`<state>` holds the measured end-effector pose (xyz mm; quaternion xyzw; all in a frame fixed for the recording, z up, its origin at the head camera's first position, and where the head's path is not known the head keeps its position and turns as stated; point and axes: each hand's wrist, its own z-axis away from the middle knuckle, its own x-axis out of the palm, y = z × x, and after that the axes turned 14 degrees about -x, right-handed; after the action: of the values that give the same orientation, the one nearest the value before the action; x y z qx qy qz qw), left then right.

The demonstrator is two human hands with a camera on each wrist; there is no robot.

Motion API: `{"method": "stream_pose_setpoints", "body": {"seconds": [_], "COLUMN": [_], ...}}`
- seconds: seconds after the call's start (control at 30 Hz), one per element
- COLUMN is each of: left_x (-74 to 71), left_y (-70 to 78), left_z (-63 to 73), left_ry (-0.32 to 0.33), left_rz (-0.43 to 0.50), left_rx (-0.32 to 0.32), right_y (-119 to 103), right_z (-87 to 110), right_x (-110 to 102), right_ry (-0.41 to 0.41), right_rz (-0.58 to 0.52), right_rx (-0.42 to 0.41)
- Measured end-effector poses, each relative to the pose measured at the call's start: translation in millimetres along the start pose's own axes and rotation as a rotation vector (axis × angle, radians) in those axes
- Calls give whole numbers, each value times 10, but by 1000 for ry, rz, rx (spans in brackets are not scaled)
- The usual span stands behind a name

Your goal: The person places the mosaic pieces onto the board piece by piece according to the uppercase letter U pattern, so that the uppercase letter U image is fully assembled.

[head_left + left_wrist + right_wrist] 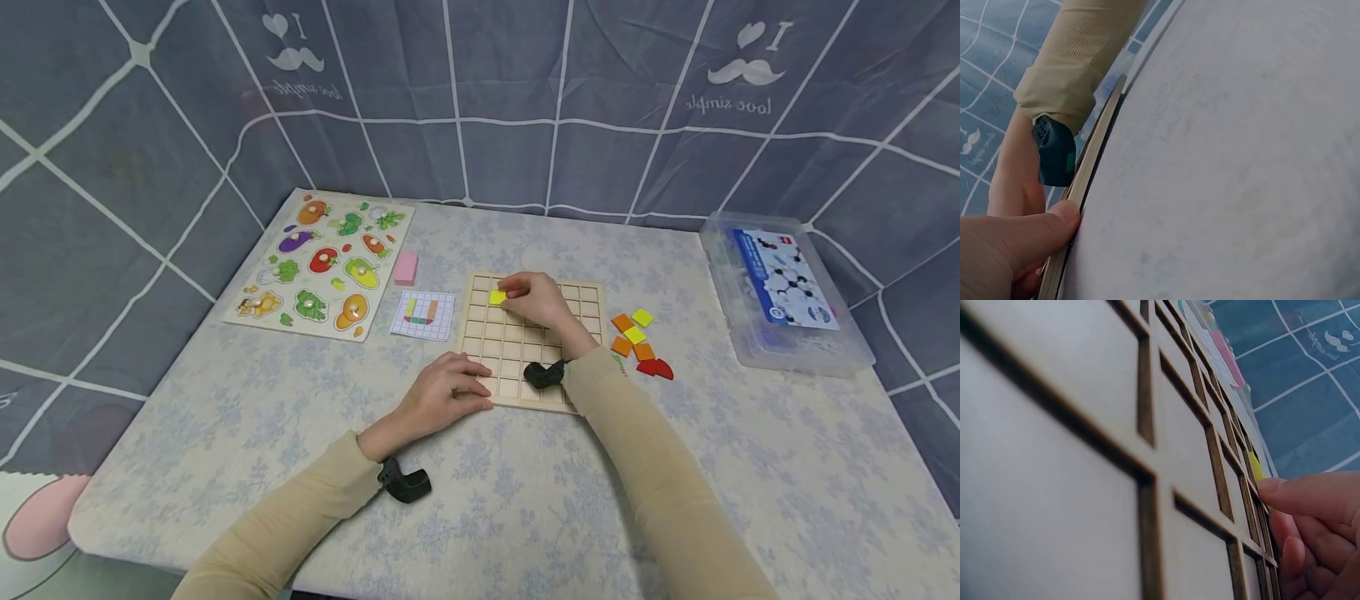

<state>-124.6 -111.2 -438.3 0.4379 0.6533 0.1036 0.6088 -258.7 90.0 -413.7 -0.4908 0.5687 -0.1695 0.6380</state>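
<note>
The right hand (536, 300) pinches the yellow tile (496, 297), which is probably light, stiff and slippery, best taken by its edges, while the left hand (444, 392) holds the grid board (491, 348).

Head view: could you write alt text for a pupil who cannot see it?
A person's right-hand grip pinches a yellow tile near the far-left corner of a wooden grid board, while the left-hand grip touches its near-left corner. A pattern card and vegetable puzzle lie left of the board; loose tiles and a plastic box are to its right.
</note>
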Motion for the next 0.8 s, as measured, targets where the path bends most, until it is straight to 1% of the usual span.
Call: {"method": "stream_pose_setpoints", "body": {"seconds": [0.13, 0.4, 0.8], "left_x": [1, 14, -18], "left_y": [0, -21, 12], "left_z": [0, -3, 4], "left_ry": [1, 10, 1], "left_rz": [-4, -21, -30], "left_rx": [-1, 21, 8], "right_y": [-4, -29, -14], "right_z": [-1, -3, -18], "right_x": [11, 7, 4], "right_ry": [-2, -15, -25], "right_rz": [9, 17, 10], "right_rx": [9, 17, 19]}}
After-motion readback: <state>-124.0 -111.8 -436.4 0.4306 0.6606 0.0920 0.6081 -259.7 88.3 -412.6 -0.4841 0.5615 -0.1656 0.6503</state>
